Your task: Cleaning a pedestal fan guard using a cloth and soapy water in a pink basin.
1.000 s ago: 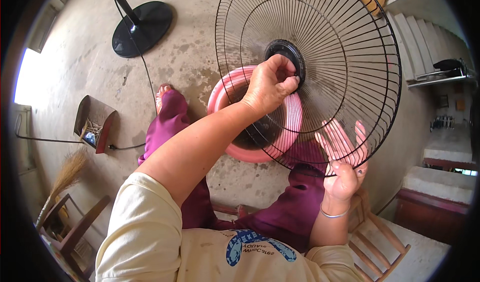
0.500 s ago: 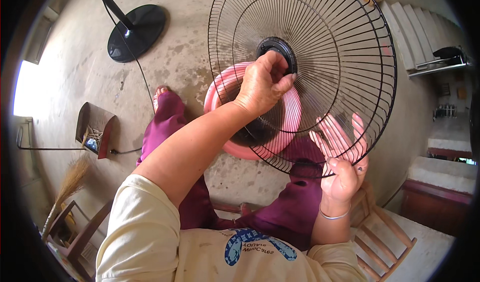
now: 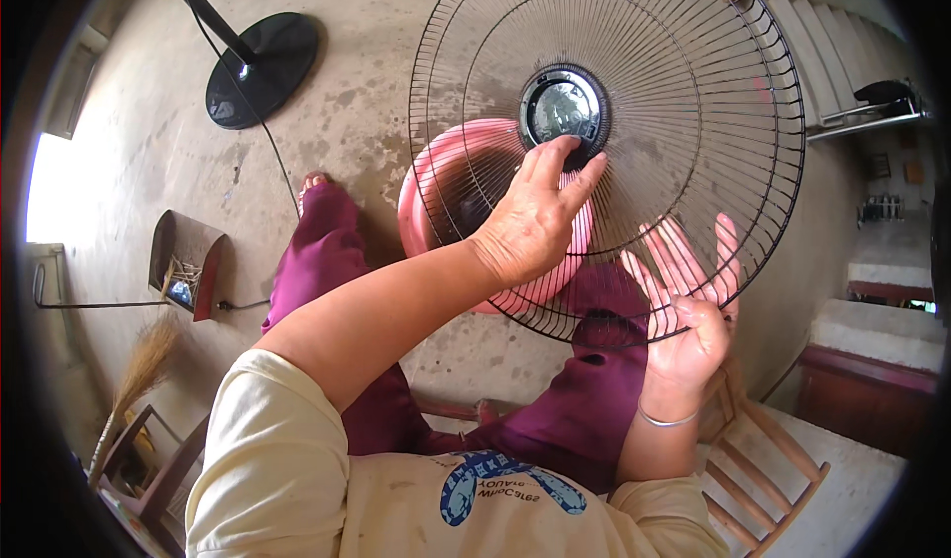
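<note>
One fan cover [image 3: 634,132], upper center, looks already off the stand [image 3: 263,67] upper left, right hand [image 3: 695,345] gripping it at lower right, left hand [image 3: 533,219] loosely open, fingertips [image 3: 572,144] at the hub [image 3: 563,107], can't tell what remains.

Your fan cover [image 3: 634,142] runs past the upper edge, so its top rim is cut off. Your left hand [image 3: 530,223] hides the lower part of the hub [image 3: 565,108]; whether the fingertips press on it or hover is hard to tell. Behind the wires, your right hand [image 3: 693,338] shows its four fingers only in strips. Your left hand and forearm hide part of the pink bucket [image 3: 416,196], and its dark inside cannot be made out. The black pole [image 3: 203,13] is cut off at the top. Scraps [image 3: 181,282] in the dustpan [image 3: 198,239] are too small to name, like the row of objects [image 3: 880,208] at far right.
</note>
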Demonstrator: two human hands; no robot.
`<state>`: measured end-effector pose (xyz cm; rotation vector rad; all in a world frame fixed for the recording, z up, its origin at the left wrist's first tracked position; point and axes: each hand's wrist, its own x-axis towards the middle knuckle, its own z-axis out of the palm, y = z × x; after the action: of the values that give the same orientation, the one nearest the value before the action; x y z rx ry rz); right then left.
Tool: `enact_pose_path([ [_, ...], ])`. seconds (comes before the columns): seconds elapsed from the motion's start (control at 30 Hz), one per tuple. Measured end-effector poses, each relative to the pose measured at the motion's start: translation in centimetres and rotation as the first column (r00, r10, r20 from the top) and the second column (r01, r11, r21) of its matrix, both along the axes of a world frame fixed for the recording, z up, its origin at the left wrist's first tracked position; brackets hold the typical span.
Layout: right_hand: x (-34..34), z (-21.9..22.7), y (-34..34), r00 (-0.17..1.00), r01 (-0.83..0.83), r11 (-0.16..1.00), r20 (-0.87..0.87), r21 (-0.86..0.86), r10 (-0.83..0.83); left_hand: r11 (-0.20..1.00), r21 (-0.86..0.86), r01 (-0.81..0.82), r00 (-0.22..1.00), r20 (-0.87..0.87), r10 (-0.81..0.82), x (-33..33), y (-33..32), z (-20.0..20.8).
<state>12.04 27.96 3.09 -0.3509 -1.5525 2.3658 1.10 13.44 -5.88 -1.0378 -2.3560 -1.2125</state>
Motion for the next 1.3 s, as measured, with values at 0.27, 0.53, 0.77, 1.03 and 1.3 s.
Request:
enact_pose_path([
  [0.27,0.0,0.6,-0.4,1.0,-0.002,0.998,-0.006,0.067,0.003,0.998,-0.056,-0.004,0.991,0.131,0.011,-0.3,0.0,1.8],
  [0.53,-0.1,0.3,-0.1,0.999,0.037,0.997,-0.009,0.061,-0.037,0.997,-0.008,0.079,0.989,0.123,-0.077,0.5,-0.1,0.9],
  [0.77,-0.1,0.3,0.1,0.996,0.081,0.995,-0.035,-0.055,-0.083,0.997,-0.051,0.059,0.995,0.081,-0.055,0.3,-0.5,0.7],
  [1.03,0.2,-0.7,1.2,0.993,0.044,0.99,-0.106,-0.134,-0.058,0.998,-0.064,0.023,0.997,0.069,-0.018,0.4,-0.9,-0.1],
  [1.3,0.4,-0.5,1.7,0.99,-0.022,0.988,-0.139,-0.155,0.0,0.985,-0.16,-0.072,0.997,0.018,0.075,1.0,-0.2,0.9],
])
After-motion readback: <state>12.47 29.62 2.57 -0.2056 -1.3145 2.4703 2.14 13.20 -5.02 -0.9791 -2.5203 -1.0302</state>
